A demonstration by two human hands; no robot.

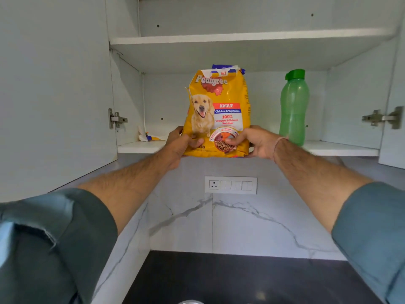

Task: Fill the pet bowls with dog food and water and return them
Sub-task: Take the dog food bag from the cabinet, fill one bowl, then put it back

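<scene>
A yellow dog food bag (217,110) with a dog's picture stands upright at the front edge of the lower shelf (341,148) of an open wall cabinet. My left hand (179,143) grips the bag's lower left corner, thumb on its front. My right hand (252,141) grips the lower right corner the same way. A green water bottle (293,106) with a green cap stands on the shelf to the right of the bag. At the bottom edge, a sliver of a metal rim (189,302) shows; I cannot tell what it is.
Both cabinet doors (54,95) hang open at left and right. A crumpled wrapper (149,137) lies at the shelf's left end. The upper shelf (241,37) holds nothing visible. Below are a marble-pattern wall, a switch panel (230,184) and a dark countertop (241,279).
</scene>
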